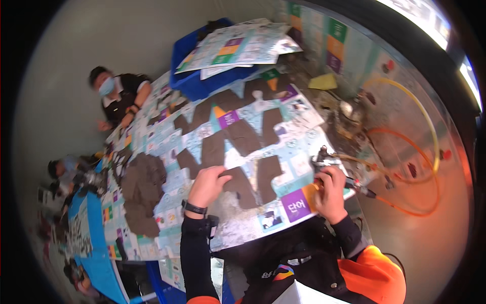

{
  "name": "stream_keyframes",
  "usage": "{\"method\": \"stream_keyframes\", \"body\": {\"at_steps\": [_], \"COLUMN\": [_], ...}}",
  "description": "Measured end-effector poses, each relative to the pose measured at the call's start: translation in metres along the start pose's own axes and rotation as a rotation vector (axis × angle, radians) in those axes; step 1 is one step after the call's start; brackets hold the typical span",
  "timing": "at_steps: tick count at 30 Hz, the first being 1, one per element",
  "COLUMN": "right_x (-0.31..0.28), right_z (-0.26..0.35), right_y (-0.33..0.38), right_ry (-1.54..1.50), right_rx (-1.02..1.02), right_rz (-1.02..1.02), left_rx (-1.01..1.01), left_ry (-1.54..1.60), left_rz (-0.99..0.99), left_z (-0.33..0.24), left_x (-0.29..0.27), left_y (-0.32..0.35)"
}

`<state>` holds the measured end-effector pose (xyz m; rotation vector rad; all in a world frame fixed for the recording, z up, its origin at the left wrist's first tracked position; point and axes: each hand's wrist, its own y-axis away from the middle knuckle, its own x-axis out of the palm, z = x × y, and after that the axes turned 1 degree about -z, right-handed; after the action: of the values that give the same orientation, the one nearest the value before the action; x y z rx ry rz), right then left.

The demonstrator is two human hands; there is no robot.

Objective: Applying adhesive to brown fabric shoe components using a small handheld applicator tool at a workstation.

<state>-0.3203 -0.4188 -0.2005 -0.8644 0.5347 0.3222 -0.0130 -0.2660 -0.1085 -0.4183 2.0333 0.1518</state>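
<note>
Wrapped around a small spray gun [324, 158] with hoses attached, my right hand [330, 192] is over the right part of the table. My left hand [206, 186] is closed, thumb and finger together at the upper left corner of a dark brown flat cut piece [240, 188]. A similar brown piece [268, 177] lies just right of that one. Farther off, several more brown cut pieces [243, 137] are spread in rows over printed sheets [298, 152] that cover the table.
A pile of brown pieces [144, 187] lies on the left. At the back stands a blue bin [195, 88] topped with printed boards [233, 45]. Yellow and orange hoses [435, 147] loop along the right wall. A masked person [121, 96] is across the table; other people work farther left.
</note>
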Motion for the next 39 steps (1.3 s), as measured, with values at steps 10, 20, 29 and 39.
{"method": "stream_keyframes", "body": {"at_steps": [10, 20, 29, 39], "right_x": [-0.010, -0.006, -0.006, -0.012], "right_z": [-0.011, -0.013, -0.011, -0.012], "right_y": [0.015, 0.002, 0.005, 0.012], "right_ry": [-0.036, -0.057, -0.064, -0.036], "right_rx": [0.069, 0.016, 0.029, 0.042], "right_rz": [-0.085, -0.106, -0.106, -0.066], "left_rx": [0.161, -0.169, 0.013, -0.031], "left_ry": [0.803, 0.424, -0.093, 0.219], "left_rz": [-0.367, 0.278, -0.142, -0.055], "left_z": [-0.123, -0.039, -0.026, -0.016], "left_x": [-0.066, 0.101, 0.105, 0.017], "left_y": [-0.105, -0.256, -0.250, -0.089]}}
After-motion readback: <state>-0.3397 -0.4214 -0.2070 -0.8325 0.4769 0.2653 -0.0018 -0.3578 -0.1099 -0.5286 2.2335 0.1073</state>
